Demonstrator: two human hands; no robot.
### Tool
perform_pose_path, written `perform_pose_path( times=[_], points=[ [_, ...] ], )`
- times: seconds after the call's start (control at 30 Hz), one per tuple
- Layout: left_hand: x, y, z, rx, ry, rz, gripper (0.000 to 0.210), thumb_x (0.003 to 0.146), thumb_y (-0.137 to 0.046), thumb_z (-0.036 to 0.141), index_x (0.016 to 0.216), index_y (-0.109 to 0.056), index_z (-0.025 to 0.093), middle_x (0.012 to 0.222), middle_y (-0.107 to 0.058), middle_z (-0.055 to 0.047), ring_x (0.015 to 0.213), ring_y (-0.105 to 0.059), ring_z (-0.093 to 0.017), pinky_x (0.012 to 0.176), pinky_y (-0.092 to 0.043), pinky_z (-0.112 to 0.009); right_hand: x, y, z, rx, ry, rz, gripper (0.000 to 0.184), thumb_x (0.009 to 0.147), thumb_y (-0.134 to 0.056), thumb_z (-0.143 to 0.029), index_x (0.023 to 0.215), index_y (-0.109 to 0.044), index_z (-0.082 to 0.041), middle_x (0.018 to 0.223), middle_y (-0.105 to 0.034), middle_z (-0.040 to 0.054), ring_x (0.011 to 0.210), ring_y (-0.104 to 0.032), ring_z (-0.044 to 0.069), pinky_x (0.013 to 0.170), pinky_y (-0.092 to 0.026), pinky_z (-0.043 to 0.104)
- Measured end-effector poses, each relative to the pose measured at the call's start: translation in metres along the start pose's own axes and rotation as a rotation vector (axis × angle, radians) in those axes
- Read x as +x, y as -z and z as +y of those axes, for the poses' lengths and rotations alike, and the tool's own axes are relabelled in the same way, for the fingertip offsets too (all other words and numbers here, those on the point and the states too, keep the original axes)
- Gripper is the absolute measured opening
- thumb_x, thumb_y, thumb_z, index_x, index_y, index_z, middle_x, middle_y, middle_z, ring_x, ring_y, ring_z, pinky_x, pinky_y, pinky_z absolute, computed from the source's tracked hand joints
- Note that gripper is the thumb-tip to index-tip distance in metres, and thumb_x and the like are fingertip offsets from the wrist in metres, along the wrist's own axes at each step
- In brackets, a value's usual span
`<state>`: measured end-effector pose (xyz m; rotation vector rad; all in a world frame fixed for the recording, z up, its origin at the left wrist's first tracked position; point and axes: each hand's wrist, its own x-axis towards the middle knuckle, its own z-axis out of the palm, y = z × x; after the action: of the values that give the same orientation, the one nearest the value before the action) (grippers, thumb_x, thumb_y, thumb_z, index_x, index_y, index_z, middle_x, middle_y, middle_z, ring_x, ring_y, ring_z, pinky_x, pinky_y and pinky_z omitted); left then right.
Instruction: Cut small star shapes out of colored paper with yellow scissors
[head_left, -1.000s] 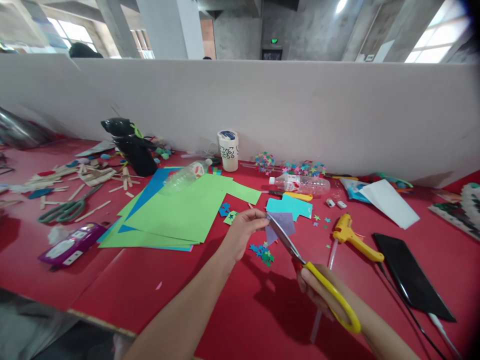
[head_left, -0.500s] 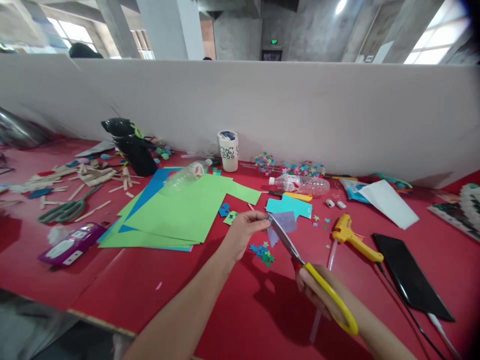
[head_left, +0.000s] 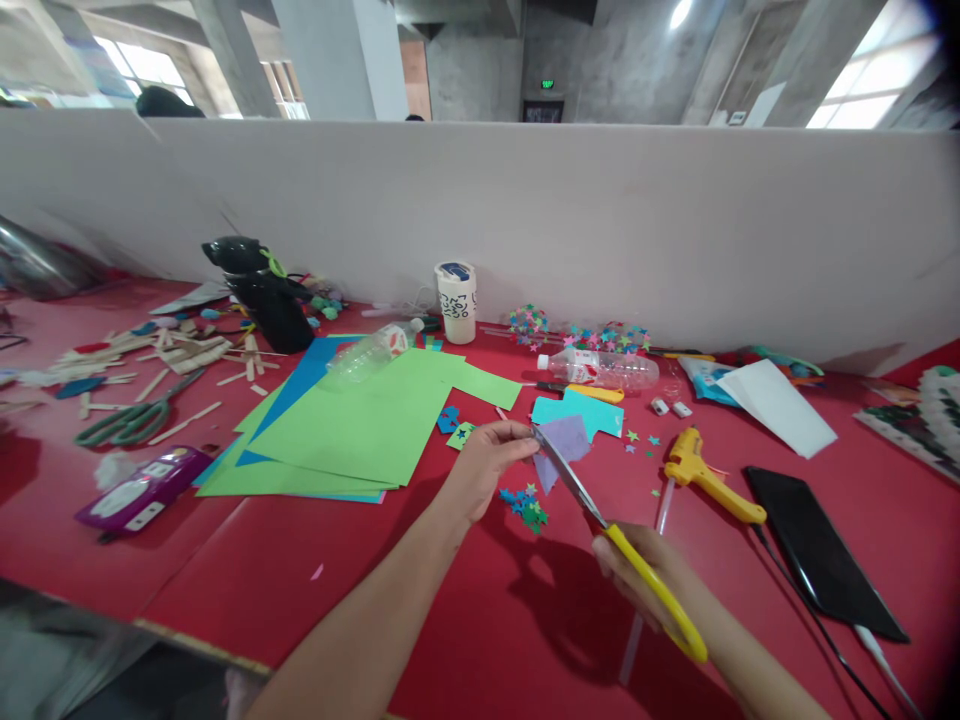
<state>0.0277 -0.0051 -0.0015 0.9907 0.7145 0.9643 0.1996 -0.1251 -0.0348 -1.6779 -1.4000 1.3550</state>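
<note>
Between its thumb and fingers, my left hand point(head_left: 487, 462) pinches a small piece of purple paper point(head_left: 564, 447) above the table. My right hand point(head_left: 637, 570) grips a pair of scissors with yellow handles point(head_left: 652, 590). The scissor blades point(head_left: 571, 482) reach up and left to the paper beside my left fingertips and look nearly closed. Below the paper lies a small heap of blue and green paper stars point(head_left: 526, 506). Just behind it are cut pieces of turquoise paper point(head_left: 581, 412). My fingers hide part of the purple paper.
Green and blue paper sheets point(head_left: 360, 420) lie left of my hands, with a plastic bottle point(head_left: 375, 350) on top. To the right are a yellow glue gun point(head_left: 709, 475) with a cord and a black phone point(head_left: 821, 550). A white tumbler point(head_left: 456, 303) stands near the partition point(head_left: 480, 200).
The purple paper has shifted slightly, and the scissor handles have drawn closer together with my right hand. My left hand stays almost still.
</note>
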Motion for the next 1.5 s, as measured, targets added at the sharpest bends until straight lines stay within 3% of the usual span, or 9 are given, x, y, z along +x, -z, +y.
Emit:
perform_pose_path(
  times=[0.2, 0.43, 0.57, 0.67, 0.83, 0.93, 1.1, 1.33, 1.5],
  points=[
    [0.002, 0.003, -0.001, -0.017, 0.016, -0.045, 0.008, 0.06, -0.068, 0.018, 0.063, -0.062, 0.013, 0.065, -0.061, -0.001, 0.065, -0.055, -0.011, 0.07, -0.04, -0.025, -0.002, -0.001, -0.001, 0.07, 0.02, 0.055, 0.04, 0.076, -0.048, -0.056, 0.06, -0.039, -0.02, 0.033, -0.031, -0.0113, 0.025, -0.024, 0.003, 0.028, -0.016, 0.018],
    [-0.003, -0.003, -0.011, -0.028, 0.162, -0.146, 0.014, 0.06, -0.069, 0.02, 0.066, -0.06, 0.012, 0.065, -0.06, -0.002, 0.062, -0.055, -0.011, 0.065, -0.04, -0.024, 0.005, 0.011, 0.002, 0.235, 0.082, 0.271, 0.035, 0.074, -0.054, -0.053, 0.067, -0.044, -0.02, 0.036, -0.03, -0.0127, 0.026, -0.028, 0.004, 0.028, -0.024, 0.015],
    [-0.007, -0.009, -0.021, 0.056, 0.214, -0.232, 0.014, 0.061, -0.068, 0.022, 0.068, -0.06, 0.012, 0.066, -0.059, -0.003, 0.063, -0.054, -0.012, 0.067, -0.04, -0.025, 0.008, 0.013, 0.001, 0.241, 0.051, 0.343, 0.035, 0.074, -0.058, -0.043, 0.055, -0.037, -0.021, 0.029, -0.033, -0.0114, 0.023, -0.031, 0.005, 0.028, -0.025, 0.016],
    [-0.006, -0.007, -0.019, 0.263, 0.139, -0.277, 0.014, 0.065, -0.064, 0.026, 0.07, -0.061, 0.013, 0.068, -0.059, -0.003, 0.067, -0.053, -0.013, 0.068, -0.04, -0.025, 0.007, 0.013, -0.002, 0.257, 0.059, 0.395, 0.037, 0.075, -0.057, -0.035, 0.049, -0.034, -0.021, 0.027, -0.034, -0.0101, 0.023, -0.033, 0.005, 0.03, -0.025, 0.018],
    [0.002, 0.011, -0.006, 0.846, -0.167, -0.301, 0.017, 0.075, -0.052, 0.029, 0.073, -0.064, 0.016, 0.074, -0.059, -0.004, 0.07, -0.05, -0.015, 0.066, -0.037, -0.025, 0.012, 0.025, 0.003, 0.345, 0.086, 0.41, 0.043, 0.077, -0.05, -0.036, 0.041, -0.03, -0.023, 0.025, -0.032, -0.0084, 0.022, -0.033, 0.006, 0.03, -0.028, 0.02],
    [0.003, 0.016, -0.006, 1.141, -0.245, -0.402, 0.019, 0.077, -0.048, 0.025, 0.069, -0.063, 0.016, 0.071, -0.058, -0.004, 0.067, -0.05, -0.015, 0.063, -0.035, -0.025, 0.017, 0.029, 0.009, 0.36, 0.089, 0.415, 0.043, 0.077, -0.05, -0.035, 0.041, -0.03, -0.023, 0.026, -0.031, -0.0089, 0.022, -0.033, 0.006, 0.029, -0.027, 0.02],
    [-0.002, 0.012, -0.01, 1.311, -0.289, -0.536, 0.021, 0.077, -0.045, 0.02, 0.074, -0.065, 0.016, 0.079, -0.06, -0.006, 0.073, -0.052, -0.017, 0.068, -0.036, -0.026, 0.018, 0.025, 0.009, 0.355, 0.066, 0.435, 0.039, 0.077, -0.053, -0.036, 0.047, -0.03, -0.023, 0.026, -0.031, -0.0104, 0.022, -0.032, 0.006, 0.028, -0.027, 0.02],
    [-0.003, 0.007, -0.012, 1.394, -0.282, -0.479, 0.022, 0.079, -0.045, 0.023, 0.077, -0.066, 0.016, 0.077, -0.062, -0.008, 0.073, -0.053, -0.019, 0.07, -0.036, -0.029, 0.015, 0.021, 0.003, 0.334, 0.105, 0.436, 0.034, 0.076, -0.053, -0.032, 0.051, -0.031, -0.023, 0.027, -0.032, -0.012, 0.021, -0.033, 0.005, 0.029, -0.028, 0.019],
    [-0.009, -0.007, -0.014, 1.011, -0.28, -0.291, 0.032, 0.083, -0.04, 0.037, 0.072, -0.062, 0.017, 0.067, -0.059, -0.004, 0.066, -0.051, -0.016, 0.064, -0.036, -0.026, 0.01, 0.017, -0.004, 0.306, 0.128, 0.417, 0.034, 0.074, -0.055, -0.03, 0.051, -0.031, -0.023, 0.025, -0.033, -0.0116, 0.021, -0.035, 0.006, 0.028, -0.029, 0.018]
  ],
)
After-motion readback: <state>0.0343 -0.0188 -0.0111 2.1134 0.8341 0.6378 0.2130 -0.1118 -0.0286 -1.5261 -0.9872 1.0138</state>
